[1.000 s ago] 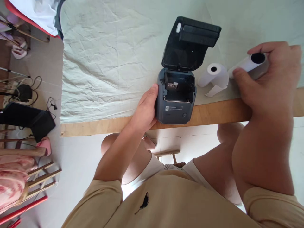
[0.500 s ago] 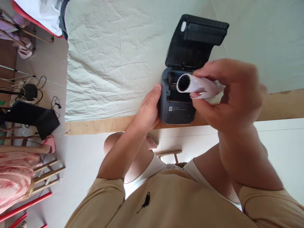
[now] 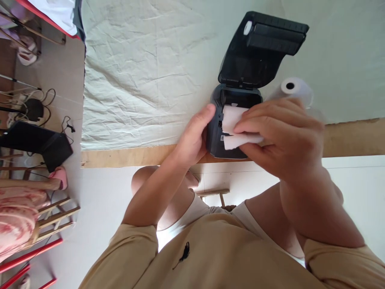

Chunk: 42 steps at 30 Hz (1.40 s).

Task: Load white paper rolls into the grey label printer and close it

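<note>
A dark portable label printer (image 3: pixel 215 142) lies at the table's front edge. Its black lid (image 3: pixel 249 64) stands raised at the back, with a roller along the far end. My left hand (image 3: pixel 194 138) grips the printer's left side, thumb on the rim and fingers partly hidden. Over the open compartment, my right hand (image 3: pixel 279 134) is closed on white paper (image 3: pixel 234 119); a loose flap hangs below its fingers. How much paper the hand covers cannot be seen. Just behind that hand is a second white paper roll (image 3: pixel 296 86) with a dark core, partly hidden.
A pale green cloth (image 3: pixel 144 72) covers the table, leaving a wooden front edge (image 3: pixel 129 157) bare. To the left, beyond the table, are cables, a black object (image 3: pixel 36 140), a wooden chair (image 3: pixel 57 218) and part of a seated person in pink cloth (image 3: pixel 18 216). A low stool (image 3: pixel 215 192) is underneath.
My right hand has lowered the white paper from above the printer to its compartment and turned it. The roll behind has come into view. The printer appears slightly further right.
</note>
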### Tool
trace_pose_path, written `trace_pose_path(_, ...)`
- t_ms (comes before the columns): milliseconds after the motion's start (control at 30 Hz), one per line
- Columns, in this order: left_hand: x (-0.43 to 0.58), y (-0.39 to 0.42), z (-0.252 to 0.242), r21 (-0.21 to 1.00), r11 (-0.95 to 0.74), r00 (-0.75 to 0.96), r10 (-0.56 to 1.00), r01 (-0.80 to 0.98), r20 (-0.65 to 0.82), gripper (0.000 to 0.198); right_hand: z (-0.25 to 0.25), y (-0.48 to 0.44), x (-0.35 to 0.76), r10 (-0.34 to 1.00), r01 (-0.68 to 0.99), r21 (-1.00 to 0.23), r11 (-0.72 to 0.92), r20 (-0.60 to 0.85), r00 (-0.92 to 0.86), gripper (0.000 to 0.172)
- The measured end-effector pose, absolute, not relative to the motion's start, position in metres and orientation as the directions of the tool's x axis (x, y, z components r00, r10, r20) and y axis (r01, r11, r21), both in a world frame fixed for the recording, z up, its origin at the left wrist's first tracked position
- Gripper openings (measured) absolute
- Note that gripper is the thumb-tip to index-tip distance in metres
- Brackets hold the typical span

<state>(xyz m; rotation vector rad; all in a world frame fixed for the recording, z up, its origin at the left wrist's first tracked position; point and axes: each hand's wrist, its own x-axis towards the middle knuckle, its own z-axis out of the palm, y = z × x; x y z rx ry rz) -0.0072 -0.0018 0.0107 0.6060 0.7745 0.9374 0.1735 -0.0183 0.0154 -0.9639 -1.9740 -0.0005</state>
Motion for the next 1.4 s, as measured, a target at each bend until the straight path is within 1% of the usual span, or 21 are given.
trace_pose_path(67,-0.008,-0.004,0.013,0.766,0.430,0.357,0.892,-0.477,-0.278,0.032,0.013,-0.020,0.173,0.613,0.601,-0.344,0.721,0.722,-0.321,0.019)
trace_pose_path(133,-0.008,-0.007,0.015,0.800,0.389,0.305,0.913,-0.457,-0.270,0.029,0.012,-0.021,0.174,0.603,0.583,-0.343,0.736,0.724,-0.335,0.010)
trace_pose_path(200,-0.009,-0.008,0.015,0.841,0.358,0.265,0.927,-0.407,-0.266,0.035,0.013,-0.021,0.176,0.598,0.560,-0.358,0.747,0.730,-0.331,0.008)
trace_pose_path(267,-0.010,-0.007,0.013,0.877,0.329,0.259,0.934,-0.349,-0.247,0.042,0.014,-0.019,0.180,0.604,0.554,-0.398,0.731,0.756,-0.253,0.007)
trace_pose_path(333,-0.013,-0.006,0.010,0.895,0.312,0.282,0.933,-0.318,-0.225,0.047,0.016,-0.018,0.184,0.604,0.571,-0.445,0.689,0.788,-0.115,0.012)
trace_pose_path(400,-0.015,-0.005,0.007,0.905,0.298,0.309,0.929,-0.302,-0.203,0.050,0.016,-0.016,0.188,0.630,0.597,-0.498,0.629,0.777,-0.017,0.021)
trace_pose_path(467,-0.015,-0.005,0.007,0.912,0.293,0.326,0.925,-0.288,-0.194,0.052,0.015,-0.013,0.190,0.690,0.603,-0.544,0.584,0.724,-0.015,0.036)
trace_pose_path(533,-0.013,-0.007,0.011,0.917,0.295,0.298,0.931,-0.268,-0.212,0.050,0.013,-0.012,0.191,0.726,0.595,-0.562,0.575,0.686,-0.054,0.051)
trace_pose_path(600,-0.011,-0.008,0.016,0.920,0.310,0.253,0.935,-0.240,-0.249,0.048,0.012,-0.011,0.191,0.725,0.590,-0.563,0.579,0.686,-0.057,0.059)
trace_pose_path(633,-0.010,-0.009,0.018,0.921,0.319,0.238,0.934,-0.226,-0.265,0.048,0.012,-0.012,0.190,0.715,0.582,-0.565,0.585,0.698,-0.041,0.061)
trace_pose_path(700,-0.009,-0.010,0.019,0.921,0.331,0.234,0.930,-0.206,-0.282,0.050,0.014,-0.015,0.189,0.724,0.547,-0.614,0.569,0.690,0.022,0.055)
trace_pose_path(833,-0.012,-0.007,0.016,0.924,0.324,0.216,0.935,-0.201,-0.281,0.057,0.015,-0.023,0.181,0.764,0.403,-0.732,0.549,0.635,0.112,0.024)
trace_pose_path(867,-0.013,-0.006,0.015,0.925,0.325,0.225,0.933,-0.197,-0.280,0.061,0.013,-0.025,0.179,0.777,0.380,-0.749,0.542,0.619,0.112,0.018)
trace_pose_path(900,-0.014,-0.005,0.014,0.925,0.329,0.242,0.929,-0.192,-0.281,0.065,0.010,-0.026,0.176,0.787,0.371,-0.760,0.534,0.607,0.113,0.016)
trace_pose_path(967,-0.013,-0.006,0.015,0.922,0.332,0.260,0.925,-0.197,-0.278,0.070,0.003,-0.025,0.174,0.814,0.388,-0.783,0.485,0.567,0.126,0.022)
trace_pose_path(1033,-0.009,-0.009,0.019,0.914,0.331,0.226,0.933,-0.237,-0.279,0.069,-0.006,-0.023,0.173,0.834,0.392,-0.805,0.445,0.532,0.145,0.033)
trace_pose_path(1167,0.000,-0.015,0.028,0.889,0.343,0.165,0.938,-0.304,-0.305,0.049,-0.019,-0.018,0.177,0.901,0.297,-0.874,0.385,0.425,0.082,0.048)
trace_pose_path(1267,-0.001,-0.012,0.029,0.896,0.340,0.193,0.936,-0.285,-0.294,0.036,-0.023,-0.014,0.181,0.927,0.269,-0.899,0.344,0.370,0.051,0.054)
trace_pose_path(1333,-0.005,-0.007,0.027,0.903,0.343,0.239,0.929,-0.260,-0.284,0.039,-0.024,-0.013,0.184,0.938,0.267,-0.908,0.323,0.344,0.035,0.055)
trace_pose_path(1400,-0.009,-0.002,0.023,0.903,0.355,0.282,0.916,-0.242,-0.285,0.045,-0.023,-0.012,0.186,0.943,0.263,-0.912,0.316,0.332,0.019,0.055)
